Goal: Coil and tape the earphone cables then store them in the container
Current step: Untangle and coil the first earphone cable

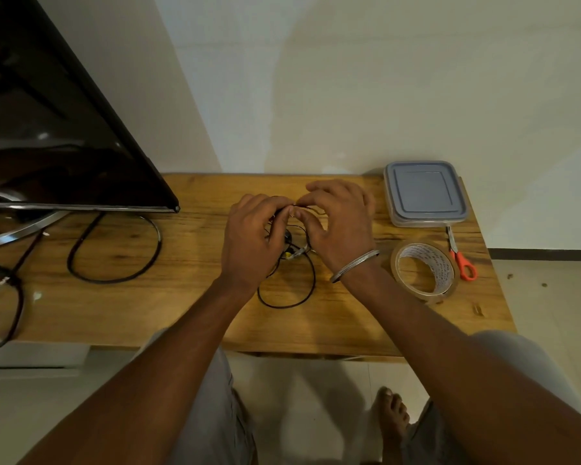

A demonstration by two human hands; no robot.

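Observation:
A thin black earphone cable [311, 290] lies in loose loops on the wooden table [188, 307], partly hidden under my hands. My left hand [252, 243] and my right hand [339, 226] meet above it, both pinching a stretch of the cable between fingertips. A small yellow part [287, 255] of the earphones shows between my wrists. The lidded container [425, 194] with a grey lid stands at the table's far right corner. A roll of clear tape [426, 268] lies just right of my right wrist.
Orange-handled scissors [462, 260] lie between the tape roll and the container. A dark monitor [57, 129] on a metal stand fills the left, with thick black cables [114, 253] looped on the table in front of it. My bare foot [391, 417] shows on the floor below.

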